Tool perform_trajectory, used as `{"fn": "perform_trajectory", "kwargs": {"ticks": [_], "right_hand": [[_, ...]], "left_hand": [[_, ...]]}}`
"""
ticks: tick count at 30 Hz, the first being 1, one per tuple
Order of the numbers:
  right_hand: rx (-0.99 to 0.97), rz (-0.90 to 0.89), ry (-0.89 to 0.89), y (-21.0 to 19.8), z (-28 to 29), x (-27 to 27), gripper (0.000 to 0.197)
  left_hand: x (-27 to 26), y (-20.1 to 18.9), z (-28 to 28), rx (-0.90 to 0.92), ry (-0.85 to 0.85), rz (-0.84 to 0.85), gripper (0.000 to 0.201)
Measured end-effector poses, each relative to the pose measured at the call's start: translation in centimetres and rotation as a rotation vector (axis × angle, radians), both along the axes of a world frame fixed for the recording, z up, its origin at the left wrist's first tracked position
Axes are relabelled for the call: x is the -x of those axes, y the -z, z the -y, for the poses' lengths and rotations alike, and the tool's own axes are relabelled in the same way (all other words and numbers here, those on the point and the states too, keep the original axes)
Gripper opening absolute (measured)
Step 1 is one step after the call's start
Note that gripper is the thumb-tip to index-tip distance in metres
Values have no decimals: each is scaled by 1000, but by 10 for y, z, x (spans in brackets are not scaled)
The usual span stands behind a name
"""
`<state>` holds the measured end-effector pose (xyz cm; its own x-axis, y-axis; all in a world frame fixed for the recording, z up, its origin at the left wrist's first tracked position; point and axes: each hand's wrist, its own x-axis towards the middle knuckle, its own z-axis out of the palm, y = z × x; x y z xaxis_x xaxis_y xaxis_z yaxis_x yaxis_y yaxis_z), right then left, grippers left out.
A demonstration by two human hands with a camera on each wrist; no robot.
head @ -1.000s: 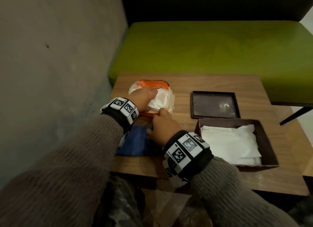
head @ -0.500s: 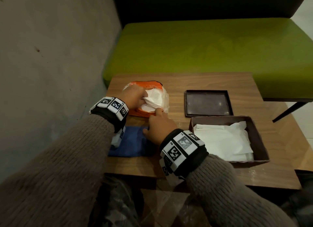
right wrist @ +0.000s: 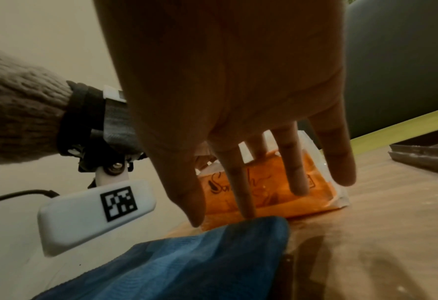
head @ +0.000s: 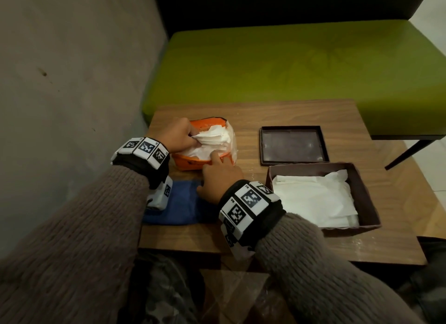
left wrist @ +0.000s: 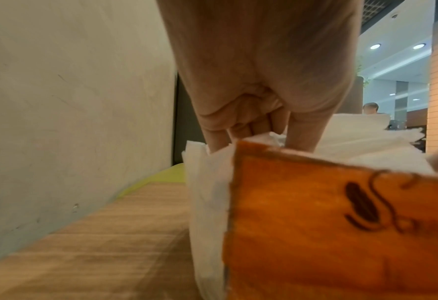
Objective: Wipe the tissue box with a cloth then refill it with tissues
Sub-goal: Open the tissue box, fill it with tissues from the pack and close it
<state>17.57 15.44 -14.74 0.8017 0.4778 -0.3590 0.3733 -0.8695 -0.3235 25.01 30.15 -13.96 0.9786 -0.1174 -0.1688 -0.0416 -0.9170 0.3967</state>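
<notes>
An orange tissue pack (head: 193,163) (left wrist: 340,233) (right wrist: 269,194) lies on the wooden table (head: 301,113), torn open on top. My left hand (head: 177,137) (left wrist: 258,130) reaches into it and pinches a wad of white tissues (head: 212,140) (left wrist: 366,140). My right hand (head: 218,176) (right wrist: 251,182) has straight fingers pressing on the pack's near side. The open brown tissue box (head: 366,191) stands at the right with white tissues (head: 313,198) inside. Its lid (head: 293,146) lies behind it. A blue cloth (head: 183,205) (right wrist: 187,261) lies under my wrists.
A green padded bench (head: 289,65) runs behind the table. A grey wall (head: 72,82) stands close on the left. A dark bench leg (head: 407,152) shows at the right.
My left hand has lifted the tissues up out of the orange pack. My right hand's fingers have moved onto the pack's near side. The view shifted a little.
</notes>
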Motion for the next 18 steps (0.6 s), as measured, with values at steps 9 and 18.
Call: {"fn": "perform_trajectory", "kwargs": {"ticks": [9,18], "right_hand": [[-77,24,53,-1,-3,0,45],[-93,2,69,2,0,-3,46]], "left_hand": [[-1,4,-6,128,-90,41,10],[9,-19,-22,465,-291,243,38]]}}
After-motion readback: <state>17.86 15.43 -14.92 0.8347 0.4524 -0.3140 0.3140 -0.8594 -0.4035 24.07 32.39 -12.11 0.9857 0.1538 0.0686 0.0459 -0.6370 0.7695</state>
